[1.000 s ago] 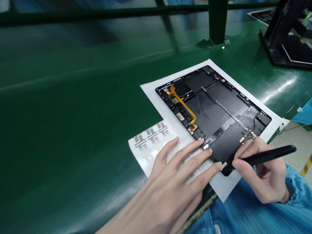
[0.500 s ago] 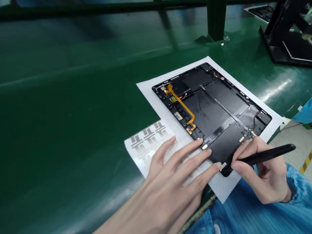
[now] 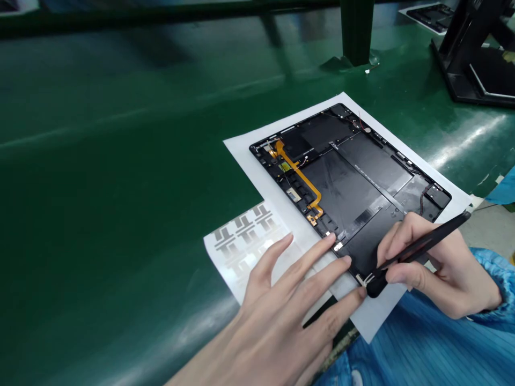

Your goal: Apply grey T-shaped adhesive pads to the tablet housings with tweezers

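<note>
The open back shell of a tablet (image 3: 362,171), black with an orange flex cable (image 3: 308,185) along its left side, lies tilted across a white paper sheet (image 3: 245,145). My left hand (image 3: 293,300) has its fingers spread, the fingertips resting along the shell's near-left edge. Closed round a pair of black tweezers (image 3: 426,241) is my right hand (image 3: 434,268), over the shell's near corner. The tweezers' tips are at a small pale piece (image 3: 360,279) by that corner, close to my left fingertips. Whether they grip it I cannot tell.
Partly under my left hand lies a sheet of grey die-cut stickers (image 3: 245,230). A green post (image 3: 356,32) rises from the green bench (image 3: 120,187). At the far right stand a black stand (image 3: 458,80) and another tablet shell (image 3: 432,16) on paper.
My right hand has turned the tweezers and brought their tips to the shell's near corner. The left fingers have shifted slightly along the edge.
</note>
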Demonstrator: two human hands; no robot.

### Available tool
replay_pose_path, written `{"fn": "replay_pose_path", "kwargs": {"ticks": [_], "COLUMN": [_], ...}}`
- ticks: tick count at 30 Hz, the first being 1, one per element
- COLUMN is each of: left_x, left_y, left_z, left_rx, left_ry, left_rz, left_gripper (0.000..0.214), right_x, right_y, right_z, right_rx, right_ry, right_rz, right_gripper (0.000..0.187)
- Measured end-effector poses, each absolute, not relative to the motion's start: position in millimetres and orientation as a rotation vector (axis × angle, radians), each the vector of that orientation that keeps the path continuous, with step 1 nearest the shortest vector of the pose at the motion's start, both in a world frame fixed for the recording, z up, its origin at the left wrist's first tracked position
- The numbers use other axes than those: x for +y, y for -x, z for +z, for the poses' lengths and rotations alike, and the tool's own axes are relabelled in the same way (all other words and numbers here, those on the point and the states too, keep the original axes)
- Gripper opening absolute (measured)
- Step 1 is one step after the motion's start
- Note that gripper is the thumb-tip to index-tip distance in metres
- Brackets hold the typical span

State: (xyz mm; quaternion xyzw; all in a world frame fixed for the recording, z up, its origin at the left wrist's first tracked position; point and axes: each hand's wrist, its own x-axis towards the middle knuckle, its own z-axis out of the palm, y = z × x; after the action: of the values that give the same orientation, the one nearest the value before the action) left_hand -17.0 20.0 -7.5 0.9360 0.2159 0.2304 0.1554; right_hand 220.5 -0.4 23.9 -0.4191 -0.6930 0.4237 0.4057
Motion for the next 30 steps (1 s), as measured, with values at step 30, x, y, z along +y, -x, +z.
{"fn": "replay_pose_path", "kwargs": {"ticks": [30], "left_x": [19], "left_y": [3], "left_z": [-2], "left_rx": [0.737], "left_ry": [-2.86], "left_rz": [0.637], "left_gripper": [0.037], "right_x": [-7], "right_y": [-209], "right_z": [13], "right_rx": [-1.527], "right_ry": [1.169], "right_rz": [0.81], "right_gripper": [0.015]}}
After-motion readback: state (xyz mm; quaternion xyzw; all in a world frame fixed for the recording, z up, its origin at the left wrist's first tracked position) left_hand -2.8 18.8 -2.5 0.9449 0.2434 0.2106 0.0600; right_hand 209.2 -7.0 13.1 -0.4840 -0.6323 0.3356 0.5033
